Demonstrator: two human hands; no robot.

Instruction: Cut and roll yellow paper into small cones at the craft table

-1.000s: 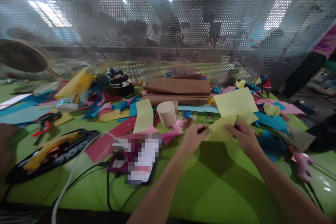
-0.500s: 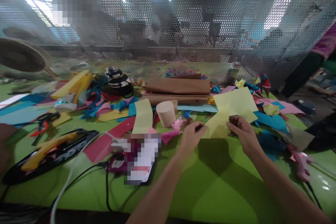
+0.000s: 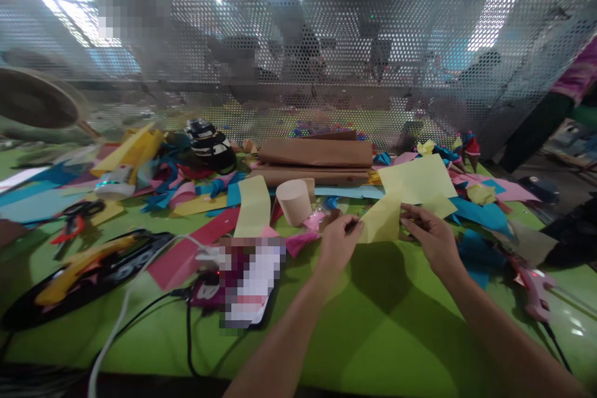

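Observation:
Between my two hands, a small piece of pale yellow paper [image 3: 383, 221] is held up a little above the green table [image 3: 373, 336]. My left hand [image 3: 339, 239] pinches its left edge, fingers closed. At the right edge, my right hand [image 3: 429, 233] grips it between thumb and fingertips. A larger pale yellow sheet [image 3: 417, 179] lies just behind, partly overlapped by the held piece. Left of my left hand stand a roll of beige tape [image 3: 295, 202] and a scrap of bright pink wrapping [image 3: 302, 241].
A pink glue gun [image 3: 536, 295] with a cord lies at the right. To the left are a phone [image 3: 256, 286], a purple power bank [image 3: 209, 292], cables, scissors [image 3: 69, 224] and a black tray [image 3: 88, 273]. Folded brown paper [image 3: 317, 154] lies before a perforated metal screen [image 3: 326, 99].
The held yellow paper has shifted slightly left and turned to show a wider face. Both hands have moved slightly left with it, keeping their grip.

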